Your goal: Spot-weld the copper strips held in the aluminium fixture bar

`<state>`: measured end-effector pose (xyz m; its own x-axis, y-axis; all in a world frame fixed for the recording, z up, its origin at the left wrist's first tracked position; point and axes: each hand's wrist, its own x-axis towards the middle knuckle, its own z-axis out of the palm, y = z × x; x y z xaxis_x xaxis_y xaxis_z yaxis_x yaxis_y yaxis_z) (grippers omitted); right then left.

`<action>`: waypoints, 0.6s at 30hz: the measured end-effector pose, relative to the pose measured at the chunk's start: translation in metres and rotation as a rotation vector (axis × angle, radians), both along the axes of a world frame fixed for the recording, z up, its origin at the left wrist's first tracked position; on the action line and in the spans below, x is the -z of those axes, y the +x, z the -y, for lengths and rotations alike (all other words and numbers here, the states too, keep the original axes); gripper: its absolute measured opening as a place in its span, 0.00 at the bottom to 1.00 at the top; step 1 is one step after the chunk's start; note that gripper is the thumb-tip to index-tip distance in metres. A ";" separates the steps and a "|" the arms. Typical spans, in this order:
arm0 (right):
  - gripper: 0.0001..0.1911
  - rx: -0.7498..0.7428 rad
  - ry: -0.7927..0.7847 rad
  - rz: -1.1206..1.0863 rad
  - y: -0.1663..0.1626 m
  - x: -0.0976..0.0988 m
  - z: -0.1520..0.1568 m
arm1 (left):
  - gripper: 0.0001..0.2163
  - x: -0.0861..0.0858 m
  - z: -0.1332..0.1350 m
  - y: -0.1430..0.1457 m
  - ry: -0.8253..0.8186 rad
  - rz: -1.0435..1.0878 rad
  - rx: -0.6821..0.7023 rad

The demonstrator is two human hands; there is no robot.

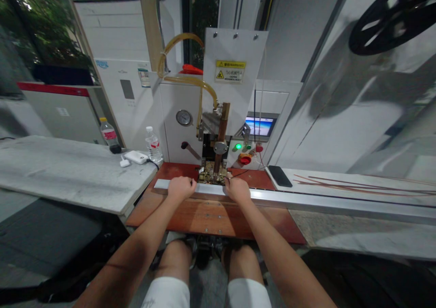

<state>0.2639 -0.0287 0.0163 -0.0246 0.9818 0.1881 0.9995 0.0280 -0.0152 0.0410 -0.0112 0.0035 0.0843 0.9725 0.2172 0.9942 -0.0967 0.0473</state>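
Note:
A long silver metal bar (289, 199) lies across the bench in front of a press-like machine (235, 49). My left hand (181, 188) is closed over the bar near its left end, fingers curled. My right hand (237, 190) is closed on the same bar a little to the right, its thumb side close to the tooling. Between and just behind both hands sits the machine's brass-coloured tooling (207, 174), under an upright copper-coloured strip (223, 124). The undersides of my fingers are hidden.
A reddish-brown board (211, 217) supports the bar. Rightward lie a black phone (279, 176) and several thin copper-coloured rods (340, 185). A cola bottle (109, 135), a clear bottle (154, 146) and a white power bank (136, 156) stand or lie on the left table (68, 171).

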 end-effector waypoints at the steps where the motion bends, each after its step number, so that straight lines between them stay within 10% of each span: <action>1: 0.20 -0.002 0.005 0.000 0.000 0.000 0.000 | 0.27 0.000 0.000 0.000 0.003 0.000 0.000; 18: 0.20 0.000 -0.007 -0.018 -0.002 -0.003 0.001 | 0.27 0.006 -0.003 -0.002 0.009 -0.004 -0.011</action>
